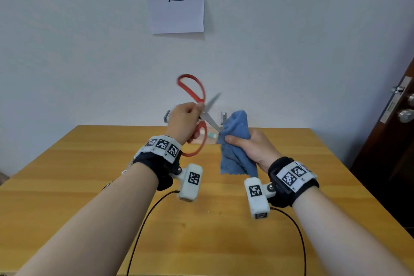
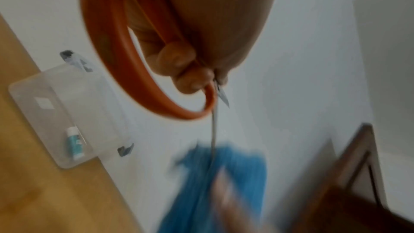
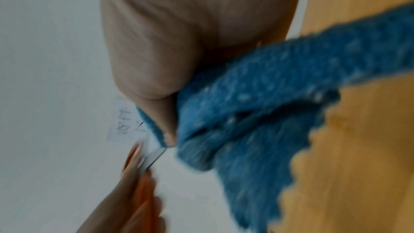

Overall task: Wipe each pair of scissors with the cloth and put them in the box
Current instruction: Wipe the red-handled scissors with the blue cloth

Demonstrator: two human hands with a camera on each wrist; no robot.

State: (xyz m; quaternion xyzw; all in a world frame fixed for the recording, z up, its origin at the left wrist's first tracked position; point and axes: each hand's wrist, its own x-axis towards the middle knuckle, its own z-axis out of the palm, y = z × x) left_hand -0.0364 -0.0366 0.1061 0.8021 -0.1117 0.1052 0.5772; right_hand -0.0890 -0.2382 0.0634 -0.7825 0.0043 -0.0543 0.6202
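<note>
While the left hand (image 1: pixel 184 121) grips the red-handled scissors (image 1: pixel 200 116) near their pivot, fingers curled round the lower handle loop, the blades stand spread apart: one points up and to the right, the other runs down and to the right into the blue cloth (image 1: pixel 235 141). The right hand (image 1: pixel 254 149) holds that cloth bunched in its fist, thumb pressed on the front of the fabric, and a loose scalloped edge hangs below the palm. In the right wrist view the thumb and cloth close round the tip of the lower blade, so blade and cloth are touching there. Both hands are raised above the wooden table (image 1: pixel 89 175), near its far edge.

Behind the hands, against the wall, a clear plastic box (image 2: pixel 65 112) sits on the table with grey clips at its ends. The left wrist view shows a small white and teal tube (image 2: pixel 75 143) lying inside it; whether any scissors lie in the box I cannot tell. A sheet of paper (image 1: pixel 177 0) with printed characters hangs on the wall above. At the right edge stands a dark wooden door (image 1: pixel 394 141) with metal knobs. Each wrist wears a black strap with patterned markers and a white camera block, a thin cable trailing from each.
</note>
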